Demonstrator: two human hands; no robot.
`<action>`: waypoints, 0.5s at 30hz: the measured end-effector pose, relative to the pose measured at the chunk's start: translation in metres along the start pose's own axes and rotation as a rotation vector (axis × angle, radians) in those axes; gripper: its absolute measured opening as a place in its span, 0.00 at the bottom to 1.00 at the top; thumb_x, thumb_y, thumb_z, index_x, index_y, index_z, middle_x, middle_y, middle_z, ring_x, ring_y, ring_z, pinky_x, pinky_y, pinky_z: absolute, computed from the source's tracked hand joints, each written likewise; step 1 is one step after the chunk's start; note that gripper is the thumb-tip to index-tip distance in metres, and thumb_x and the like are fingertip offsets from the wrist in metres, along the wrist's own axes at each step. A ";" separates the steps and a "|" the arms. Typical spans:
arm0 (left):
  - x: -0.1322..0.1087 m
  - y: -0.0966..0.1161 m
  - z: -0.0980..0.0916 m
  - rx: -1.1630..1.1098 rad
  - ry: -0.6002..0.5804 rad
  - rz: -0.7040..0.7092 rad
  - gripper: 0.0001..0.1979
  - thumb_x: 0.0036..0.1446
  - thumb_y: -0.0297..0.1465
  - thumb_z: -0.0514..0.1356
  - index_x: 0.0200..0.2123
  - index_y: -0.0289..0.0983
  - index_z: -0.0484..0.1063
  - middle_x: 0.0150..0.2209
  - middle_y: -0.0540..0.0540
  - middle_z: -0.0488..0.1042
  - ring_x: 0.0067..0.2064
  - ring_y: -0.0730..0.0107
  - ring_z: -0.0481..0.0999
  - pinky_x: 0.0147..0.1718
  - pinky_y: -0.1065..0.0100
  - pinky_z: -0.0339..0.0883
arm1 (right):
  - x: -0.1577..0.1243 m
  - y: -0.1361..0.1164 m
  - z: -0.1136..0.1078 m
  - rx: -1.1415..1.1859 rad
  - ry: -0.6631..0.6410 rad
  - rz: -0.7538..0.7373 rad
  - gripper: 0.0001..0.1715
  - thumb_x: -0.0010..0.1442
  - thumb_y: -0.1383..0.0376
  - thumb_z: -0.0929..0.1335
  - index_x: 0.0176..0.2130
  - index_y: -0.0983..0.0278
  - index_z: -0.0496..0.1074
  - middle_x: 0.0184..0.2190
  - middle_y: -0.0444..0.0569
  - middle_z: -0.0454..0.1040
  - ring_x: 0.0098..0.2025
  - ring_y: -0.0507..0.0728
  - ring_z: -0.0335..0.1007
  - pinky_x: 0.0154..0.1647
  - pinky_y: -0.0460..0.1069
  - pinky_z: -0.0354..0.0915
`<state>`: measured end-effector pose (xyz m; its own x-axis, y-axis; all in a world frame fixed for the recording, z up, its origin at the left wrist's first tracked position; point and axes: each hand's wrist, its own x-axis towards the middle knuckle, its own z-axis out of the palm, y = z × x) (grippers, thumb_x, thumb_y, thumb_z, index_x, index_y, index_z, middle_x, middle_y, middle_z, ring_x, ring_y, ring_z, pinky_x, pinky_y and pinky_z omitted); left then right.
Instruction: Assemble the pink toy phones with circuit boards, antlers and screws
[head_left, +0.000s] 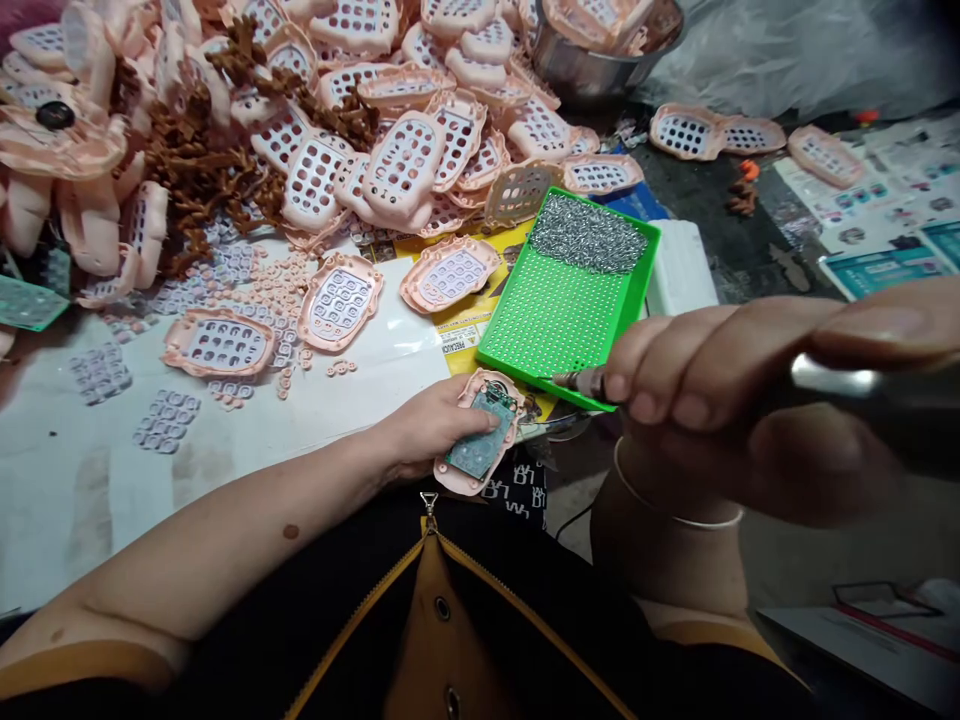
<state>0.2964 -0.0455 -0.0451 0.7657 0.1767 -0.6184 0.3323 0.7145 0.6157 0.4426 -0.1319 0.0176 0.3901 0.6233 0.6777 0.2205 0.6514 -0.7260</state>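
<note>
My left hand grips a pink plastic shell near my lap. Its thumb lies over the green circuit board seated inside the shell, where thin wires show at the top. My right hand is closed around a dark screwdriver, partly blurred close to the camera. The driver's tip points left, over the near edge of a green perforated tray. Small silver screws are heaped at the tray's far end.
Pink shells are piled at the back, with brown figure-shaped pieces among them. Keypad pads and small pink buttons lie on the left. A metal bowl of shells stands behind; printed sheets lie at right.
</note>
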 end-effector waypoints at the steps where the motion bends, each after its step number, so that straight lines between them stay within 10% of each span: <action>1: 0.000 0.000 0.000 0.001 0.004 -0.005 0.17 0.44 0.24 0.65 0.40 0.34 0.69 0.31 0.45 0.76 0.27 0.71 0.74 0.30 0.68 0.69 | 0.001 0.000 -0.005 -0.015 0.031 -0.029 0.12 0.57 0.60 0.71 0.24 0.58 0.68 0.14 0.38 0.59 0.14 0.48 0.56 0.14 0.49 0.60; 15: -0.003 0.003 0.002 0.015 -0.004 0.009 0.17 0.44 0.25 0.66 0.40 0.33 0.68 0.29 0.47 0.77 0.25 0.74 0.74 0.27 0.72 0.68 | -0.026 0.043 -0.047 -0.210 0.289 0.074 0.11 0.56 0.58 0.73 0.30 0.58 0.68 0.22 0.39 0.59 0.19 0.49 0.60 0.19 0.50 0.62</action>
<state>0.2964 -0.0451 -0.0399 0.7709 0.1808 -0.6108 0.3332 0.7028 0.6285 0.4838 -0.1399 -0.0365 0.6417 0.4982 0.5831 0.3492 0.4871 -0.8005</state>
